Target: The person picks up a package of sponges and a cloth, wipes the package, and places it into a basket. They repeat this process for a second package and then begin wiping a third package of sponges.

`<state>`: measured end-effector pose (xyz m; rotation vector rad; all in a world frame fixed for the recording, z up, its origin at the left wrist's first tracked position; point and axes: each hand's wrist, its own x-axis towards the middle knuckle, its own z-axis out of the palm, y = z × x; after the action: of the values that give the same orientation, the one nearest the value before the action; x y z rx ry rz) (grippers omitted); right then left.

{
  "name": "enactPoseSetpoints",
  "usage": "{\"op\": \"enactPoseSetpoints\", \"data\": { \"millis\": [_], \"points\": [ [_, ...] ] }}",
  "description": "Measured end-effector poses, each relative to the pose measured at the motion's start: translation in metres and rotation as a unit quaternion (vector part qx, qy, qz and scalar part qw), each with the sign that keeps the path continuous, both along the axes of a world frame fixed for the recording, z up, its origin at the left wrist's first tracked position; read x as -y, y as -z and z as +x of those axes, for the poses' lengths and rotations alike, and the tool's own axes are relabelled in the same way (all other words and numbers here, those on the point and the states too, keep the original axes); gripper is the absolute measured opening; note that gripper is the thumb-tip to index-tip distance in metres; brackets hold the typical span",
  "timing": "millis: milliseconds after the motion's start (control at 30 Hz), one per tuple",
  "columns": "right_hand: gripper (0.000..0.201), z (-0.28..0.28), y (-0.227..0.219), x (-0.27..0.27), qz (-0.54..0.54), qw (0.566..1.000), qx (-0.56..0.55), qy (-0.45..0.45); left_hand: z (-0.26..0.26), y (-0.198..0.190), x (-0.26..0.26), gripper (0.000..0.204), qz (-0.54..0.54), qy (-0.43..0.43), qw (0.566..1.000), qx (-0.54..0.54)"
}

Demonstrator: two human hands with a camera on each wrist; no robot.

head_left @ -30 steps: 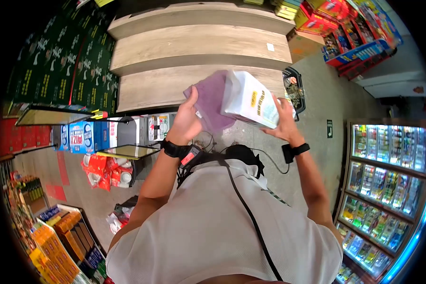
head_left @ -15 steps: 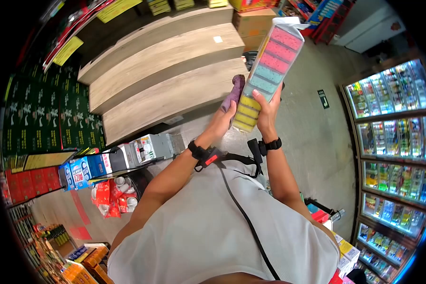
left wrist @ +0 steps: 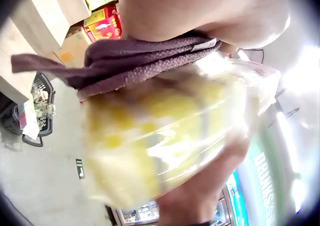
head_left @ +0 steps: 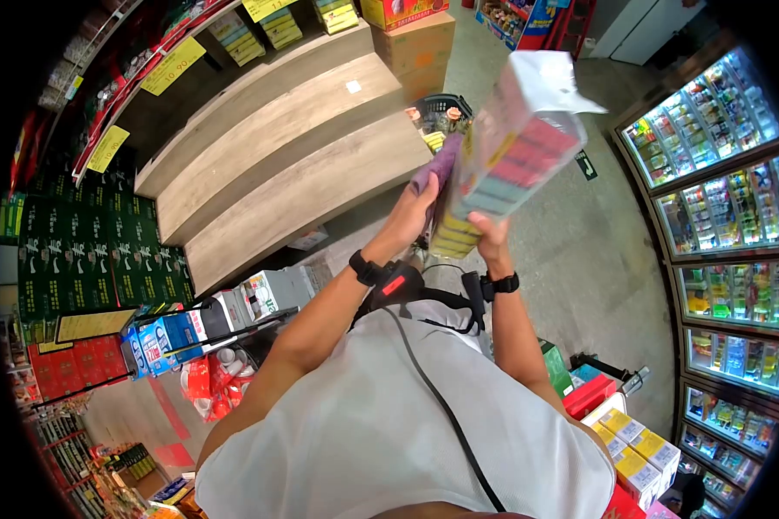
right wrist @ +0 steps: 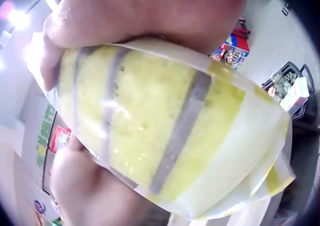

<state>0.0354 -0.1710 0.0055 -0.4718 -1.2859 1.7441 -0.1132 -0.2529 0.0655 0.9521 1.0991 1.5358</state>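
Observation:
A long clear-wrapped pack of sponges, in red, teal and yellow, stands tilted in front of the person. The right hand grips its lower right side, thumb across the front. Against the pack's left side, the left hand holds a folded purple cloth. In the left wrist view, the cloth lies between the left hand and the blurred yellow end of the pack. Yellow sponges show through the film beneath the right hand in the right wrist view.
Wooden stepped shelves stand ahead on the left, with a black basket of goods beyond their right end. Green boxes are stacked at left, and drink coolers line the right. Yellow-and-white boxes sit at lower right.
The pack has turned from its white printed side to its sponge side and now tilts more upright. The cloth went from spread out to folded against it. The head view has swung to the right.

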Motion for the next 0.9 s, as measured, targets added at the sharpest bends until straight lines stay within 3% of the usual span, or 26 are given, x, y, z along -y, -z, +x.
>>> {"op": "enactPoseSetpoints", "data": {
  "millis": [67,167,333,400,433,467,500,533,600,667,733,900],
  "points": [
    [0.052,-0.003,0.002,0.005,0.019,1.0,0.004,-0.005,-0.006,-0.003,-0.015,0.059,0.025,-0.015,1.0,0.0],
    [0.061,-0.002,0.034,0.009,0.048,0.993,0.09,-0.061,-0.011,-0.039,-0.03,0.055,0.072,-0.05,0.994,0.069],
    [0.069,0.007,0.029,0.011,0.015,0.996,0.064,-0.067,-0.009,-0.056,-0.049,0.056,0.099,-0.031,0.994,0.039],
    [0.061,0.015,0.029,0.004,0.017,0.996,0.075,-0.052,0.013,-0.047,-0.047,0.063,0.048,-0.042,0.995,-0.075],
    [0.061,0.017,0.027,0.002,0.013,0.997,0.066,-0.032,0.025,-0.035,-0.055,0.067,0.151,-0.047,0.978,-0.136],
    [0.056,0.02,0.025,0.0,-0.063,0.997,0.04,-0.005,0.039,-0.022,-0.051,0.066,0.177,-0.042,0.968,-0.173],
    [0.052,0.024,0.024,-0.001,-0.138,0.99,0.014,0.019,0.052,-0.017,-0.046,0.065,0.188,-0.024,0.943,-0.272],
    [0.052,0.03,0.023,-0.004,-0.144,0.989,0.009,0.032,0.063,-0.012,-0.041,0.065,0.2,-0.009,0.909,-0.366],
    [0.046,0.046,0.022,-0.016,-0.32,0.939,-0.118,0.04,0.076,-0.011,-0.033,0.068,0.198,0.061,0.798,-0.565],
    [0.048,0.059,0.015,-0.037,-0.333,0.932,-0.142,0.017,0.084,0.01,-0.026,0.071,0.195,0.083,0.812,-0.543],
    [0.05,0.066,0.014,-0.052,-0.343,0.924,-0.167,-0.009,0.084,0.022,-0.02,0.074,0.16,0.123,0.855,-0.478],
    [0.054,0.071,0.021,-0.072,-0.334,0.919,-0.21,0.007,0.079,0.02,-0.005,0.073,0.141,0.176,0.85,-0.476]
  ]
}}
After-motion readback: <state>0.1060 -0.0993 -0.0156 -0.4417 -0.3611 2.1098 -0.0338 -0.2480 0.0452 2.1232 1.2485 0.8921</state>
